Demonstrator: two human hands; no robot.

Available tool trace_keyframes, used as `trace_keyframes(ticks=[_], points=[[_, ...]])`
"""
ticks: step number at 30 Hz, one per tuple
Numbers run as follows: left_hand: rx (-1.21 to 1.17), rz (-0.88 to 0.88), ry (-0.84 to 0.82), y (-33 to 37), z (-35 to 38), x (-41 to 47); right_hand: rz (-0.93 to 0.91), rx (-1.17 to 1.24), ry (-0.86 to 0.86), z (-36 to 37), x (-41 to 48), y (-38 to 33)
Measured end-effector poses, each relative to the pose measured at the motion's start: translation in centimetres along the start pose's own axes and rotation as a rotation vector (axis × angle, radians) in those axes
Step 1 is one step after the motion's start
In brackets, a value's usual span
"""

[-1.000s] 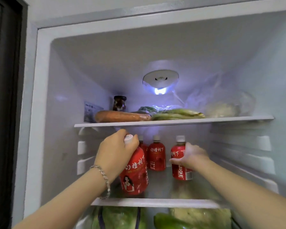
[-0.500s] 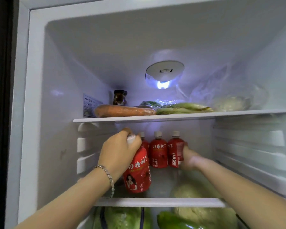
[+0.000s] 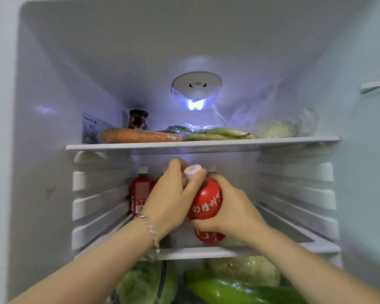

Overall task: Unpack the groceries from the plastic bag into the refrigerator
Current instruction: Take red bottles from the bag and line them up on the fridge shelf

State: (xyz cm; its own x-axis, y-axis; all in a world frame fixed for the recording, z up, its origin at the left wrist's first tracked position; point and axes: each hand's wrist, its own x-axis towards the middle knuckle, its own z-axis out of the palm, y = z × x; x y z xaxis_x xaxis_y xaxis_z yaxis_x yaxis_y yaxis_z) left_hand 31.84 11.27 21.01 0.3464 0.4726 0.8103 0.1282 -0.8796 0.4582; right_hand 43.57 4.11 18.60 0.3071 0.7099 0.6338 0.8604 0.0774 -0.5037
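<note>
Inside the open refrigerator, a red juice bottle (image 3: pixel 206 202) with a white cap is held over the middle shelf (image 3: pixel 206 252). My left hand (image 3: pixel 173 198) grips its neck just under the cap. My right hand (image 3: pixel 233 211) wraps around its lower body from the right. Behind them, another red juice bottle (image 3: pixel 139 189) stands at the back left of the same shelf; the caps of more bottles peek out behind my hands. The plastic bag is out of view.
The upper shelf (image 3: pixel 202 144) carries a carrot (image 3: pixel 138 136), wrapped green vegetables (image 3: pixel 215 133), a dark jar (image 3: pixel 138 119) and a clear bag with pale produce (image 3: pixel 274 128). Green vegetables (image 3: pixel 239 288) fill the space below. Ribbed side walls flank the middle shelf.
My right hand left the bottle at the back and came forward onto the bottle in my left hand. The view shifted closer and to the right.
</note>
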Motion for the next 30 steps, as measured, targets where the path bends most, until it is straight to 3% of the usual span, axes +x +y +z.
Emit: trace_keyframes(ticks=[5,8,11,14,18,23,26,30], points=[[0.495,-0.089,-0.331,-5.0,-0.8,-2.2,0.306,-0.138,0.097,-1.0,2.4,3.9],[0.485,-0.225,-0.468,-6.3,-1.2,-3.4,0.444,-0.201,0.110,-1.5,5.0,7.0],[0.475,-0.234,-0.507,-6.5,-1.1,-3.4,0.560,-0.152,0.125,-1.6,7.2,9.6],[0.471,-0.240,-0.524,-6.8,-1.1,-3.1,0.565,-0.248,0.028,-0.6,9.6,11.5],[0.480,-0.228,-0.526,-7.1,-1.0,-3.1,0.560,-0.200,-0.020,1.0,11.0,11.1],[0.493,-0.208,-0.523,-6.8,-1.1,-3.0,0.676,-0.337,-0.109,2.9,10.6,10.8],[0.493,-0.208,-0.524,-6.8,-0.9,-3.2,0.717,-0.423,-0.050,4.0,10.8,10.6],[0.512,-0.198,-0.528,-7.0,-0.8,-3.2,0.773,-0.357,0.006,4.4,12.1,10.1]])
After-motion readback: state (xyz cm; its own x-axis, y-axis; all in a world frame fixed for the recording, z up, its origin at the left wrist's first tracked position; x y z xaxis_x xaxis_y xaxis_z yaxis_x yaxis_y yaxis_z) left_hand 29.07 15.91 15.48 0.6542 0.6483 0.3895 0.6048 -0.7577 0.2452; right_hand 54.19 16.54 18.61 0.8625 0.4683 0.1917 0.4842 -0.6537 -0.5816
